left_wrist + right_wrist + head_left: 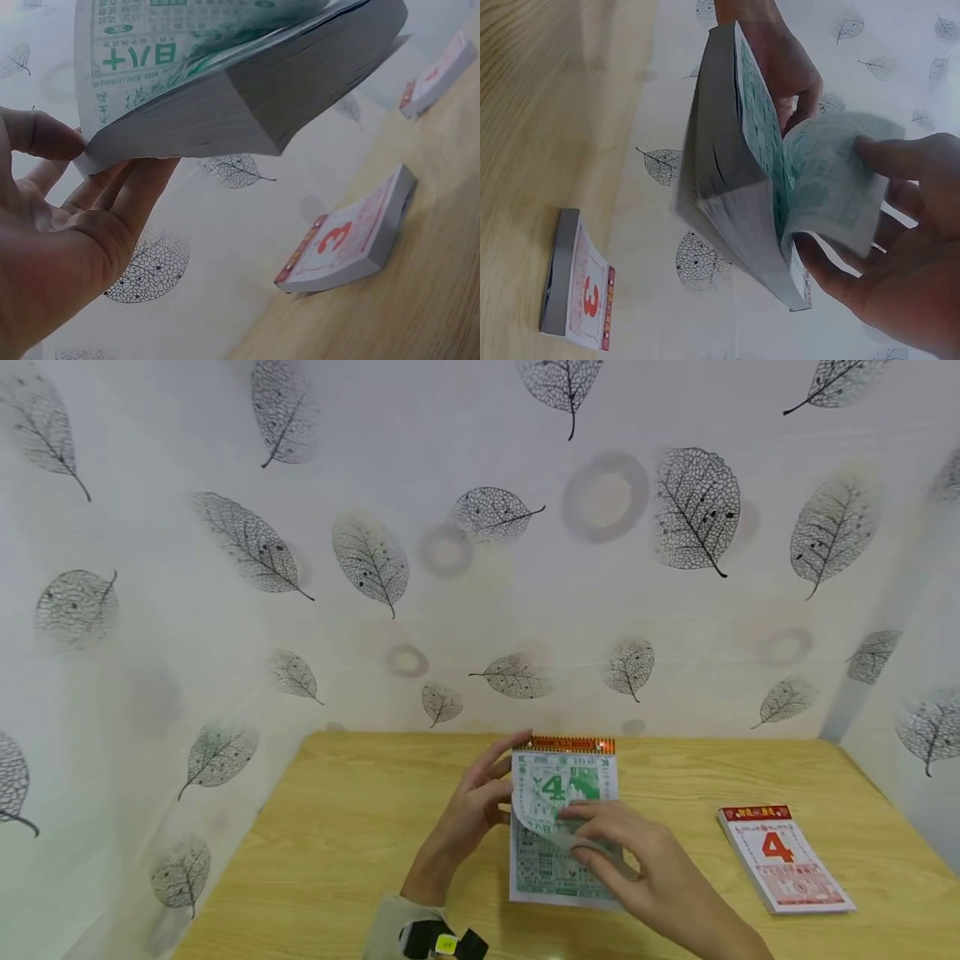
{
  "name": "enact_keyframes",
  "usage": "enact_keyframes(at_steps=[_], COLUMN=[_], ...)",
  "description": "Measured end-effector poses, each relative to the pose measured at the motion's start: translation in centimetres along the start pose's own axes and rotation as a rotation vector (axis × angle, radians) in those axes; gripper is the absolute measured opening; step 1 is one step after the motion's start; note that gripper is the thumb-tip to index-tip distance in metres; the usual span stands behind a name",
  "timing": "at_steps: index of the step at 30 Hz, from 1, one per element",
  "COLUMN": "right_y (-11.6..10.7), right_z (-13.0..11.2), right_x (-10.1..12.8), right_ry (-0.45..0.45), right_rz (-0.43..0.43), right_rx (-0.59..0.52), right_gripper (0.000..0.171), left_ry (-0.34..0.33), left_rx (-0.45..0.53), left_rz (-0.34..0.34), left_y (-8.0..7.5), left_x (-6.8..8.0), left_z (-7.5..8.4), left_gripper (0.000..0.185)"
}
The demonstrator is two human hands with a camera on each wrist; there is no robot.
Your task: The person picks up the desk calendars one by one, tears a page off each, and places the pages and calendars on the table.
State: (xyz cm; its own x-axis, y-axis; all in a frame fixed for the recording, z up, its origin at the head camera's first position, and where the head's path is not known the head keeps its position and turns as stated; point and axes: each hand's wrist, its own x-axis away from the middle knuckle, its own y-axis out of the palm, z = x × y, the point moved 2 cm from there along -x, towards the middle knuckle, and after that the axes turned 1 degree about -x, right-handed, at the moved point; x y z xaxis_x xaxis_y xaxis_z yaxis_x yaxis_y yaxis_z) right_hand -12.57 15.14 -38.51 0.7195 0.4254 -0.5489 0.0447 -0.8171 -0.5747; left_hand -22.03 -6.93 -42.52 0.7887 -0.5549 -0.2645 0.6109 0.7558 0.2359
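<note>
A thick tear-off calendar pad (555, 789) printed in green with a large 4 is held up off the wooden table (352, 835). My left hand (472, 810) grips its left edge, fingers under the block (300, 82) and thumb on top. My right hand (637, 860) pinches the top green page (832, 180), which curls up away from the stack (720, 172). In the right wrist view my left hand (780, 60) shows behind the pad.
A red calendar pad showing 4 (783, 858) lies flat at the table's right. Another red pad showing 3 (341, 244) (581, 289) lies near the back wall, hidden in the head view. Leaf-patterned walls (600, 568) close in three sides.
</note>
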Motion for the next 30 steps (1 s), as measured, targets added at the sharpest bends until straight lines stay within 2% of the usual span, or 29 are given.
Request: enact_keyframes(at_steps=[4,7,11,14,17,19,25,30], right_y=[-0.5,-1.0,-2.0,-2.9,-3.8,-4.1,-5.0,-5.5], right_z=[-0.4,-0.3,-0.1,-0.1,0.1,0.3,1.3,2.5], right_x=[-0.3,-0.9,-1.6,-2.0,-2.5,-2.8,-3.3,-3.1], right_ry=[0.010,-0.046,-0.104,-0.100,-0.083,-0.082,-0.113,-0.093], right_rz=[0.029,0.071,0.136,0.176,0.194,0.195,0.220,0.222], right_rx=[0.050,0.067,0.169,0.215,0.202,0.184,0.211,0.165], right_gripper=[0.029,0.027,0.029,0.040,0.058,0.064,0.043,0.041], left_ry=[-0.010,-0.019,-0.013,-0.004,0.002,0.002,0.003,0.017], left_rx=[-0.007,-0.006,-0.031,-0.068,-0.089,-0.088,-0.077,-0.081], left_rz=[0.005,0.004,0.003,0.002,-0.009,-0.019,-0.032,-0.034], left_y=[0.1,0.2,0.2,0.1,0.1,0.1,0.3,0.5], left_x=[-0.1,-0.1,-0.1,-0.1,0.0,0.0,0.1,-0.1], left_z=[0.0,0.1,0.0,-0.1,-0.2,-0.3,-0.2,-0.1], left_gripper=[0.061,0.063,0.063,0.064,0.063,0.061,0.056,0.055])
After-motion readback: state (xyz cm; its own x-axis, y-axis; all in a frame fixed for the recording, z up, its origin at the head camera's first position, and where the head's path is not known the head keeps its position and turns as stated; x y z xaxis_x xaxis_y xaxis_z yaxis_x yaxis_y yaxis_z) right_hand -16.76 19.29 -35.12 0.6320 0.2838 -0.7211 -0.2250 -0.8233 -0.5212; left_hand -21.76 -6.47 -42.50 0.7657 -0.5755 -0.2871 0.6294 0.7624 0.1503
